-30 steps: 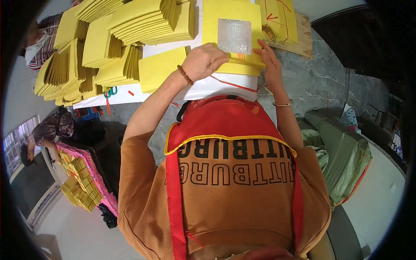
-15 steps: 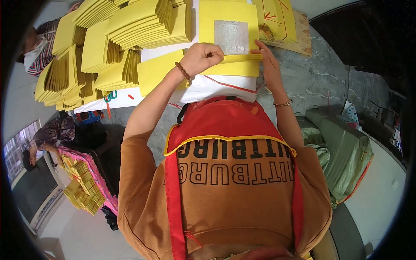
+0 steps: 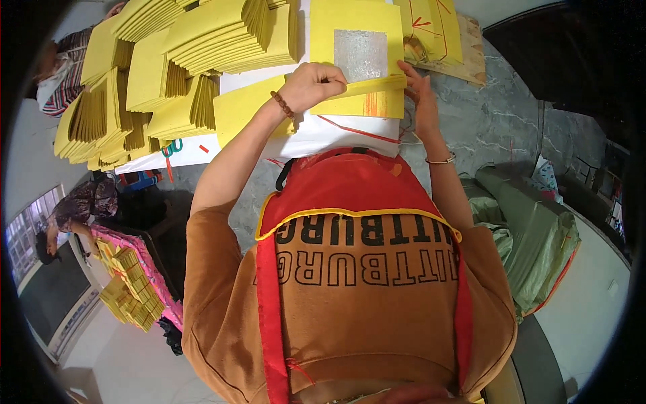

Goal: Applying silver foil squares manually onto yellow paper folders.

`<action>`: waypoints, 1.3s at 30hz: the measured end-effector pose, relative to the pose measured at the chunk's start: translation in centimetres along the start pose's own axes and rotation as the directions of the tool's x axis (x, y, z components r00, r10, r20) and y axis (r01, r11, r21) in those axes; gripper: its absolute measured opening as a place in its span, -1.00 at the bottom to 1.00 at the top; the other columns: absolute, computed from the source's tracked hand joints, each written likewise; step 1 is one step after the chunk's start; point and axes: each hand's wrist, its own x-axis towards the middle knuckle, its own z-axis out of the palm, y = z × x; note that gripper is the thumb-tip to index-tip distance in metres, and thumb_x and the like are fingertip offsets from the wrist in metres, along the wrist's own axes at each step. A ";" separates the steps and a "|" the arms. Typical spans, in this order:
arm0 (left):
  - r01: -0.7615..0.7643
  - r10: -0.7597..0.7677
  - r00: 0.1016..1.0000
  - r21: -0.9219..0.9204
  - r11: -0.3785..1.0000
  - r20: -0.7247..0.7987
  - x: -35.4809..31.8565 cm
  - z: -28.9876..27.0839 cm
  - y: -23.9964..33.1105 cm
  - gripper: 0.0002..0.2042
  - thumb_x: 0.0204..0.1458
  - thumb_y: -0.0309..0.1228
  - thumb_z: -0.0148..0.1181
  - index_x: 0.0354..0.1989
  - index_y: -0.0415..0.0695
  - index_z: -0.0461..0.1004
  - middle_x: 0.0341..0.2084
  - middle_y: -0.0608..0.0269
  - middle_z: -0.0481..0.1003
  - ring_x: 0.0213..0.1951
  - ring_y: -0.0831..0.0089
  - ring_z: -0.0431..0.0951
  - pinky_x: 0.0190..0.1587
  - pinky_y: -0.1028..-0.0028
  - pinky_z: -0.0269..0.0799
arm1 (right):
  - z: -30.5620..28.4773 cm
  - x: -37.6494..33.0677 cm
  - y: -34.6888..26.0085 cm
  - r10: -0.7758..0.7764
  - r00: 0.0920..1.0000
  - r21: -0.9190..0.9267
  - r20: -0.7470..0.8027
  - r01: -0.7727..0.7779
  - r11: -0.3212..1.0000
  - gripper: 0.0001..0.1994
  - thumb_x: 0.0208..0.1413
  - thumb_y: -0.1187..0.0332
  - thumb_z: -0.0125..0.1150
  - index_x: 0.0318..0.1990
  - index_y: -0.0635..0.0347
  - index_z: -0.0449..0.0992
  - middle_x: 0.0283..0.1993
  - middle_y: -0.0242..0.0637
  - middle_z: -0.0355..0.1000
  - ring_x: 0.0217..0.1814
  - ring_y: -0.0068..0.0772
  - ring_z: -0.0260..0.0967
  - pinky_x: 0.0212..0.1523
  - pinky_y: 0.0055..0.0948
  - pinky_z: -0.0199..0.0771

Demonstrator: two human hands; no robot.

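Observation:
A narrow folded strip of yellow paper [image 3: 373, 85] lies across the near part of a yellow paper sheet [image 3: 323, 34] with a silver square [image 3: 360, 52] on it. My left hand [image 3: 313, 86] is closed, pinching the strip's left end between thumb and curled fingers. At the strip's right end is my right hand [image 3: 424, 101], fingers stretched and apart, the fingertips close against it. Orange-red marks [image 3: 371, 104] show on the paper just below the strip. Another yellow sheet [image 3: 245, 108] lies under and left of my left wrist.
Stacks of folded yellow paper [image 3: 215, 37] fill the table's left. Yellow bundles with red string [image 3: 431, 30] sit on a wooden board [image 3: 471, 50] at right. Green-handled scissors [image 3: 171, 149] lie near the white table edge. Another person [image 3: 84, 202] works at lower left; green wrapped bales [image 3: 531, 229] stand right.
The strip's right end has risen and tilted slightly away from me, uncovering orange-red marks beneath it. My left hand has moved up slightly; the fingers of my right hand have shifted.

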 end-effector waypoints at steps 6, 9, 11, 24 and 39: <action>0.009 -0.009 1.000 -0.047 0.999 0.003 0.2 -0.1 -0.3 -0.85 -0.07 -0.41 0.14 -0.47 -0.26 0.51 -0.67 0.37 0.40 -0.56 0.64 0.33 -0.46 0.58 0.26 | -0.3 0.0 1.2 -0.088 0.995 -0.004 0.038 0.088 0.996 -0.62 0.26 0.20 -0.17 -0.08 0.34 0.45 0.29 -0.21 0.14 0.28 -0.32 0.12 0.28 -0.36 0.00; -0.067 0.067 0.998 -0.023 0.998 0.017 -0.2 -0.1 -0.1 -0.82 -0.03 -0.35 0.18 -0.40 -0.24 0.51 -0.58 0.36 0.43 -0.52 0.64 0.33 -0.44 0.60 0.26 | -0.2 0.0 1.1 -0.173 0.981 -0.320 0.085 0.191 0.928 -0.78 0.08 0.45 0.08 -0.11 0.28 0.46 0.27 -0.19 0.16 0.31 -0.29 0.09 0.26 -0.36 0.05; -0.194 0.166 0.977 0.236 0.952 0.135 -0.8 -1.0 0.7 -0.71 -0.06 -0.29 0.25 -0.19 -0.17 0.50 -0.22 0.20 0.47 -0.17 0.43 0.41 -0.16 0.50 0.32 | -0.7 0.2 2.1 -0.229 0.971 -0.219 0.066 0.238 0.946 -0.75 -0.04 0.60 0.15 -0.15 0.24 0.47 0.26 -0.18 0.18 0.32 -0.27 0.08 0.22 -0.38 0.13; -0.456 0.671 0.738 0.785 0.419 0.071 -1.7 -1.6 -1.8 -0.58 -0.20 -0.55 0.10 -0.06 0.02 0.47 -0.05 0.15 0.42 0.05 0.18 0.35 0.08 0.27 0.24 | -0.2 0.0 -2.6 -0.471 0.843 -0.711 0.260 0.497 0.498 -0.70 -0.12 0.45 0.22 -0.14 0.05 0.49 0.17 -0.16 0.25 0.23 -0.14 0.19 0.14 -0.24 0.20; 0.009 0.112 0.913 0.292 0.956 -0.393 -1.7 0.3 -1.3 -0.70 0.10 -0.19 -0.02 -0.35 -0.22 0.43 -0.58 -0.08 0.46 -0.45 -0.03 0.47 -0.39 0.17 0.33 | -0.2 1.3 -3.0 0.239 0.955 -0.404 0.178 -0.150 0.902 -0.69 0.10 0.27 0.15 -0.03 0.20 0.44 -0.13 -0.34 0.47 -0.15 -0.49 0.42 -0.21 -0.50 0.38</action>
